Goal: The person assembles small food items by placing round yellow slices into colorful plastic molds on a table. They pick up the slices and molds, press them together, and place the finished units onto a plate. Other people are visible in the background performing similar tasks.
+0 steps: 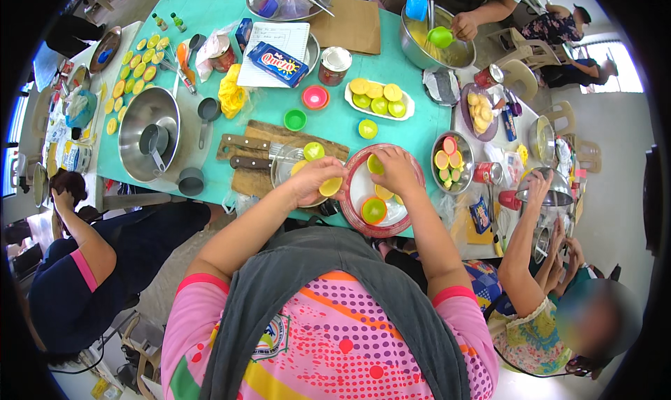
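Over a white plate with a red rim, my left hand is closed on a small round yellow cake. My right hand grips a small green molding cup above the same plate. An orange-edged cup with yellow-green inside sits on the plate, and further yellow pieces lie partly under my right hand. Left of the plate, a container stands by the wooden board, partly hidden by my left arm; a yellow-green cup is at its edge.
Two dark-handled knives lie on the wooden board. An oval white dish holds several cakes. A steel bowl of filled cups stands right, a large steel bowl left. Across the table, another person's hand works over a mixing bowl.
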{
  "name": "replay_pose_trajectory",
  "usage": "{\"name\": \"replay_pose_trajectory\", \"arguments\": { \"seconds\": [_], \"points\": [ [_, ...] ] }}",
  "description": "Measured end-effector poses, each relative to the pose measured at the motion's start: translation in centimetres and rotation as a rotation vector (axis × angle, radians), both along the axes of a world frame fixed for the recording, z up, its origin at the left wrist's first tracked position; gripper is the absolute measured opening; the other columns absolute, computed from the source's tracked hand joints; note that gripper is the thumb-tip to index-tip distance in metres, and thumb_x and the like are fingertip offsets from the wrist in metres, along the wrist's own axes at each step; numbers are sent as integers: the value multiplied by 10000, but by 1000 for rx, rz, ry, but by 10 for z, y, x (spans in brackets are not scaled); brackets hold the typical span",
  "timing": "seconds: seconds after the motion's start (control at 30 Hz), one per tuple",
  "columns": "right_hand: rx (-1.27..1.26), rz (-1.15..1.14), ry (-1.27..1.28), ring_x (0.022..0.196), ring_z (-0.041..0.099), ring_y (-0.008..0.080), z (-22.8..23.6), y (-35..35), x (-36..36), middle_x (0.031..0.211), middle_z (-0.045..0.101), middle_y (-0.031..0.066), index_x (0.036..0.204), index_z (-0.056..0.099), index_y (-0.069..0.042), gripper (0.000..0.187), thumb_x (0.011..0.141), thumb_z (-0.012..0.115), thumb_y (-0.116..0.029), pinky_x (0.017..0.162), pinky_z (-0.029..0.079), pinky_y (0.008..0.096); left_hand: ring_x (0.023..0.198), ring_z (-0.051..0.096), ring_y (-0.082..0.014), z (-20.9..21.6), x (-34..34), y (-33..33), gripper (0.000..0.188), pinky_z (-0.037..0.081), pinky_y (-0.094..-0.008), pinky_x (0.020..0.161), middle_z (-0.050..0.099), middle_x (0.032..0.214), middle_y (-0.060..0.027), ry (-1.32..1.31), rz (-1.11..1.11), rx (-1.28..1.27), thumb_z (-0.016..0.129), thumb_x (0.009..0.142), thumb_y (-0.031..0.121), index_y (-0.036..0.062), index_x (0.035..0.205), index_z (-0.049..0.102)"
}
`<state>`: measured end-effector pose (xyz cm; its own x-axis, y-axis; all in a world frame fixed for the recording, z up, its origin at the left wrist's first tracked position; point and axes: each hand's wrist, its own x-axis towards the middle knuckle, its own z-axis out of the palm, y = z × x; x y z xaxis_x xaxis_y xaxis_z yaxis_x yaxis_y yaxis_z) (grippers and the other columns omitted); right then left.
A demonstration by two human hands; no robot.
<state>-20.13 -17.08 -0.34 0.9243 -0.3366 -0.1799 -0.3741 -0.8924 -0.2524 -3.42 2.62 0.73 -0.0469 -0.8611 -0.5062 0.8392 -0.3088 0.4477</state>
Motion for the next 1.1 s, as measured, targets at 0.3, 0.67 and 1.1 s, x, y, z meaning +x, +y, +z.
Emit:
{"name": "replay_pose_trajectory", "arguments": {
  "seconds": [0.3,0.67,1.1],
  "points": [
    [1119,-340,-624,1080,546,170,13,40,8,1140,566,86,1321,490,-42,589,798,755,-95,884,489,324,761,601,-134,22,-18,-30,550,516,-270,599,588,955,-65,-293,20,-32,680,890,241,74,1345,419],
    [1466,-382,-510,1110,573,207,3,48,-4,1203,576,120,1389,409,5,616,838,682,18,919,506,332,705,620,-127,26,-9,-28,591,496,-261,534,642,897,-91,-774,-261,110,752,819,296,67,1295,488],
    [1545,-388,-693,1112,583,217,-11,61,3,1239,558,133,1383,415,-6,551,853,559,31,927,519,361,662,629,-141,52,10,-46,534,510,-272,530,661,813,-69,-1053,-552,253,709,816,425,30,1149,576]
  ]
}}
